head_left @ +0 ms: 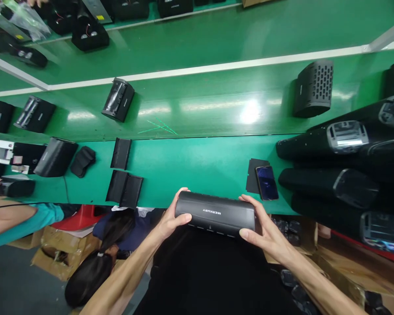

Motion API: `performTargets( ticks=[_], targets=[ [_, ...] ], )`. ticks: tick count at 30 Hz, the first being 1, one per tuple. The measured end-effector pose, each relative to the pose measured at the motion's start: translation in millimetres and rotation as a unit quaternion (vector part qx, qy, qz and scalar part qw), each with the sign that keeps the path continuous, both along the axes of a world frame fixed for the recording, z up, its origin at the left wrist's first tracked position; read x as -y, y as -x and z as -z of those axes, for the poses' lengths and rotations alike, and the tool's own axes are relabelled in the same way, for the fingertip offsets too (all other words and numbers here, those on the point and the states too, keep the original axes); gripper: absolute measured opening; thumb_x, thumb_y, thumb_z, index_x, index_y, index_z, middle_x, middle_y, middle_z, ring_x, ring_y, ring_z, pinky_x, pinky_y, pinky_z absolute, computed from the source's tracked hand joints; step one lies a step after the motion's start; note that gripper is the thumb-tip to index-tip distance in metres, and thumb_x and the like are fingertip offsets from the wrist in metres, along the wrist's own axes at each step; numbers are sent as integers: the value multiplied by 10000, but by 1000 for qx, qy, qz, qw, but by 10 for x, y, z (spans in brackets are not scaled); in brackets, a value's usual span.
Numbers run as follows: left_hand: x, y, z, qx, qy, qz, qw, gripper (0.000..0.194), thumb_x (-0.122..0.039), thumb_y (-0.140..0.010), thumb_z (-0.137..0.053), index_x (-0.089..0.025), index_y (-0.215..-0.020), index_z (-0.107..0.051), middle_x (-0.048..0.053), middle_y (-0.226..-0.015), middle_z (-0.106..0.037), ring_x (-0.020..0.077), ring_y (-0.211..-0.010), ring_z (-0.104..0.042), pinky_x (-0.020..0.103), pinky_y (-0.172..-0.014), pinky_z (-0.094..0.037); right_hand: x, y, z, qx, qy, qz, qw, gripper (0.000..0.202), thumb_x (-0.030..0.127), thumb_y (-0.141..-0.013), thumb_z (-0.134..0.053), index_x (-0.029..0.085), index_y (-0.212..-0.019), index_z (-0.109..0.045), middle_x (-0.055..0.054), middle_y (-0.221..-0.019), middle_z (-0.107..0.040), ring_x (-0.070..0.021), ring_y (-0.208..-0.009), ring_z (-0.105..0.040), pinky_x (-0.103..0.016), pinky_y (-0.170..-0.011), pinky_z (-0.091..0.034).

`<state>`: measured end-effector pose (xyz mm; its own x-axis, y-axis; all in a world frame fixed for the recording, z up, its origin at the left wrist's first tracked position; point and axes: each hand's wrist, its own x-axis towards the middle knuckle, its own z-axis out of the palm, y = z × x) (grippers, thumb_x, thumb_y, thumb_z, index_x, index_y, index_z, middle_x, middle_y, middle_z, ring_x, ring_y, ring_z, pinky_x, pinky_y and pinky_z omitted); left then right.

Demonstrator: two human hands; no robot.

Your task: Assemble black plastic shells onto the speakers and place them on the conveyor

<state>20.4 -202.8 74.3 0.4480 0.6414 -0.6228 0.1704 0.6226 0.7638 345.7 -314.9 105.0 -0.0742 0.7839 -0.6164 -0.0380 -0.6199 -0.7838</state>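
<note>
Both hands grip a long black speaker housing (216, 221) marked "MERKURY", held level at the bench's near edge, close to my body. My left hand (174, 218) wraps its left end, thumb on the front face. At the other end, my right hand (258, 223) clasps it with the thumb low on the front. Left of the housing lie black rectangular panels (131, 191), with one more panel (121, 154) just behind them. A phone (267, 183) rests partly over a dark flat sheet (252, 175) beyond my right hand.
On the right, large black housings (318, 151) with clear plastic parts crowd the bench (190, 166). A perforated speaker (314, 89) and another black unit (118, 99) stand on the green conveyor (213, 100). At left are a co-worker's arm (16, 218) and a seated person (92, 271).
</note>
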Motion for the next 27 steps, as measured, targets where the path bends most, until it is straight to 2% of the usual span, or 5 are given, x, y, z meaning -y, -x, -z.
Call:
performTargets(
  ticks=[7, 14, 17, 22, 27],
  targets=[
    [-110, -88, -77, 33, 35, -1, 999, 1007, -494, -798, -873, -365, -1652, -355, 93, -1719, -363, 403, -1530, -397, 528, -1280, -276, -147, -154, 69, -52, 6, -19, 998, 953, 653, -874, -772, 360, -1633, -276, -114, -1774, -271, -403, -1609, -303, -587, -1263, -342],
    [-99, -110, -162, 50, 72, -5, 996, 956, -486, -804, -860, -344, -1622, -387, 98, -1571, -515, 393, -1442, -485, 534, -1244, -323, -61, -121, 23, -18, -8, -2, 1000, 803, 596, -912, -761, 350, -1581, -391, -114, -1705, -397, -415, -1547, -395, -601, -1240, -365],
    [-51, -94, -124, 29, 73, 1, 997, 961, -473, -826, -846, -334, -1643, -360, 100, -1525, -561, 383, -1423, -512, 525, -1240, -333, -8, -93, 84, -19, 4, 4, 1000, 806, 613, -928, -732, 344, -1593, -365, -117, -1710, -376, -405, -1543, -402, -579, -1236, -375],
    [28, -67, -20, -5, 43, -18, 999, 911, -497, -815, -845, -291, -1605, -440, 106, -1451, -624, 386, -1368, -559, 515, -1217, -379, 63, -46, 164, -17, 14, -15, 1000, 1002, 683, -932, -686, 367, -1696, -120, -127, -1781, -228, -397, -1577, -363, -583, -1233, -376],
    [63, -158, 50, -26, 4, -34, 999, 892, -504, -796, -859, -282, -1572, -478, 93, -1418, -654, 366, -1328, -590, 487, -1188, -415, 74, 34, 222, 62, -23, 42, 997, 947, 664, -882, -750, 318, -1638, -297, -124, -1714, -354, -398, -1569, -356, -575, -1282, -289]
  ],
)
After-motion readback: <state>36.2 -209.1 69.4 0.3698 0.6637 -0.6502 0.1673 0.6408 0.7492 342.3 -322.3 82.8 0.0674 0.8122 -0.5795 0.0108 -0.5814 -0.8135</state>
